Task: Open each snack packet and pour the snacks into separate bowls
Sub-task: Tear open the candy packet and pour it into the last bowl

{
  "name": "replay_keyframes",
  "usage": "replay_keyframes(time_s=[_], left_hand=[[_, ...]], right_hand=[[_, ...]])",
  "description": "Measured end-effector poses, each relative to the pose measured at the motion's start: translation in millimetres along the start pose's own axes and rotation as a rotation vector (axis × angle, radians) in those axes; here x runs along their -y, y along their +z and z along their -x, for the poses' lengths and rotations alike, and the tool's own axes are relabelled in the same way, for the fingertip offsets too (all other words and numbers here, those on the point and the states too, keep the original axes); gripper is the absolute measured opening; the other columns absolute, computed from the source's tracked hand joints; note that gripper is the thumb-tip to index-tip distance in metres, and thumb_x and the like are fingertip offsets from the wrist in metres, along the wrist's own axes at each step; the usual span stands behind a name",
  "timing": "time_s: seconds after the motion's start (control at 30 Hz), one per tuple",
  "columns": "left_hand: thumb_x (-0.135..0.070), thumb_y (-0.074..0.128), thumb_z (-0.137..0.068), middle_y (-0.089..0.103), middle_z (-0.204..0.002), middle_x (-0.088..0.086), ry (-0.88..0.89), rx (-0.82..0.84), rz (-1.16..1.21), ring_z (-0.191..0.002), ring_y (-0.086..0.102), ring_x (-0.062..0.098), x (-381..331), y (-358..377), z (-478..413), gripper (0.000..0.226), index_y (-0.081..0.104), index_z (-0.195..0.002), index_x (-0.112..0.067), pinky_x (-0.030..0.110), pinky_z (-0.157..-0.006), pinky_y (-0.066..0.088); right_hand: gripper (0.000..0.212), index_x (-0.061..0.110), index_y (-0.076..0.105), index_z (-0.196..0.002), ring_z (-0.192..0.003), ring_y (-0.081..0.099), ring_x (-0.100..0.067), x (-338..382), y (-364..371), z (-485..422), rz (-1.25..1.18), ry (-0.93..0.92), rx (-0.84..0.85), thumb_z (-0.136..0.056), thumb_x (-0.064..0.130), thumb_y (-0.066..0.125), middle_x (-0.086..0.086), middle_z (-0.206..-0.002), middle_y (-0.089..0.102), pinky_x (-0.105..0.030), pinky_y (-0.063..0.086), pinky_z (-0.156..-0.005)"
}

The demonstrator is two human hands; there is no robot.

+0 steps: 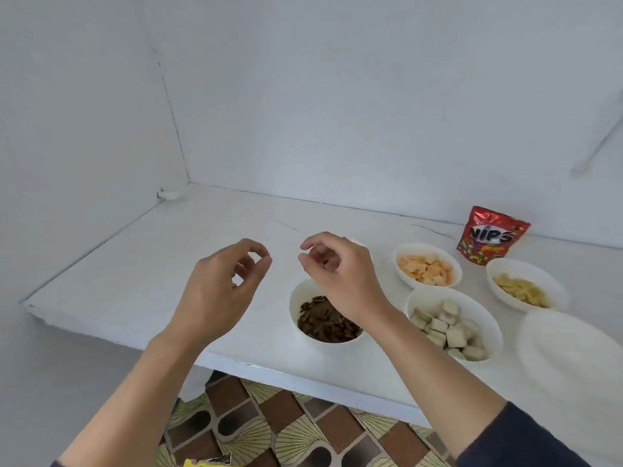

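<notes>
My left hand (224, 284) and my right hand (340, 271) hover side by side over the white counter (135, 274), fingers loosely curled, nothing in them. Just below my right hand stands a white bowl of dark brown snacks (325, 320). To its right are a bowl of pale cube biscuits (451, 326), a bowl of orange crackers (425, 266) and a bowl of yellow snacks (524, 286). A red Nips packet (490, 234) stands upright against the back wall. An empty white bowl (569, 352) sits at the far right.
White walls close the counter at the back and left. The counter's front edge runs diagonally below my forearms, with patterned brown floor tiles (286, 426) underneath. A bit of yellow wrapper (207, 461) shows at the bottom edge.
</notes>
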State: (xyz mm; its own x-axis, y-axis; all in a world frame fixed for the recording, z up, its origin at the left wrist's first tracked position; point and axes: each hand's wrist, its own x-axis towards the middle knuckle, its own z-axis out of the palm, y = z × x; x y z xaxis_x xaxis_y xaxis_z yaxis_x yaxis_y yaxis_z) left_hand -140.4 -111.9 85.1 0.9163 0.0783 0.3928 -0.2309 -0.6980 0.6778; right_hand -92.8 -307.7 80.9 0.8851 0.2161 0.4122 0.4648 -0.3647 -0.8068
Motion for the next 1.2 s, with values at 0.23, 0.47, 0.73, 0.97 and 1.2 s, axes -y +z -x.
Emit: replay_keyframes(time_s=[0.23, 0.47, 0.73, 0.97, 1.2], left_hand=[[-0.033, 0.063, -0.098, 0.067, -0.077, -0.018, 0.075, 0.068, 0.082, -0.075, 0.068, 0.006, -80.0, 103.0, -55.5, 0.008, 0.065, -0.09, -0.035, 0.025, -0.074, 0.055], [-0.026, 0.062, -0.097, 0.067, -0.074, -0.005, 0.058, 0.102, 0.155, -0.071, 0.067, 0.016, -163.5, 218.7, -111.8, 0.012, 0.066, -0.09, -0.034, 0.03, -0.07, 0.055], [-0.032, 0.064, -0.097, 0.069, -0.074, -0.005, 0.042, 0.167, 0.182, -0.069, 0.067, 0.01, -228.7, 318.7, -157.1, 0.014, 0.068, -0.084, -0.028, 0.028, -0.07, 0.055], [-0.022, 0.068, -0.092, 0.065, -0.087, -0.009, 0.165, 0.221, 0.126, -0.085, 0.063, 0.006, -246.1, 376.2, -199.7, 0.008, 0.066, -0.092, -0.03, 0.016, -0.071, 0.042], [-0.03, 0.063, -0.097, 0.053, -0.127, -0.008, 0.195, 0.315, -0.004, -0.125, 0.046, 0.018, -236.3, 441.7, -243.1, 0.027, 0.06, -0.124, -0.035, 0.019, -0.086, 0.037]], right_hand=[[0.022, 0.013, 0.069, -0.08, -0.076, 0.066, -0.013, -57.4, -130.6, -20.4, -0.01, 0.012, -0.141, -0.096, 0.028, 0.066, 0.004, -0.074, 0.07, -0.036, 0.054, -0.075], [0.038, 0.004, 0.063, -0.072, -0.069, 0.065, -0.024, -131.1, -262.0, -43.4, 0.08, 0.012, -0.172, -0.1, 0.03, 0.061, -0.009, -0.068, 0.066, -0.041, 0.051, -0.069], [0.021, 0.014, 0.064, -0.077, -0.069, 0.06, -0.017, -202.3, -364.8, -56.3, 0.106, 0.093, -0.231, -0.095, 0.023, 0.066, 0.001, -0.069, 0.065, -0.028, 0.048, -0.067], [0.007, 0.023, 0.065, -0.093, -0.092, 0.062, -0.003, -248.2, -408.3, -66.9, 0.235, 0.129, -0.273, -0.093, 0.016, 0.066, 0.009, -0.091, 0.069, -0.013, 0.043, -0.076], [0.012, 0.024, 0.063, -0.102, -0.106, 0.057, -0.016, -294.5, -425.2, -87.8, 0.348, 0.173, -0.209, -0.093, 0.017, 0.066, 0.005, -0.104, 0.065, -0.031, 0.047, -0.088]])
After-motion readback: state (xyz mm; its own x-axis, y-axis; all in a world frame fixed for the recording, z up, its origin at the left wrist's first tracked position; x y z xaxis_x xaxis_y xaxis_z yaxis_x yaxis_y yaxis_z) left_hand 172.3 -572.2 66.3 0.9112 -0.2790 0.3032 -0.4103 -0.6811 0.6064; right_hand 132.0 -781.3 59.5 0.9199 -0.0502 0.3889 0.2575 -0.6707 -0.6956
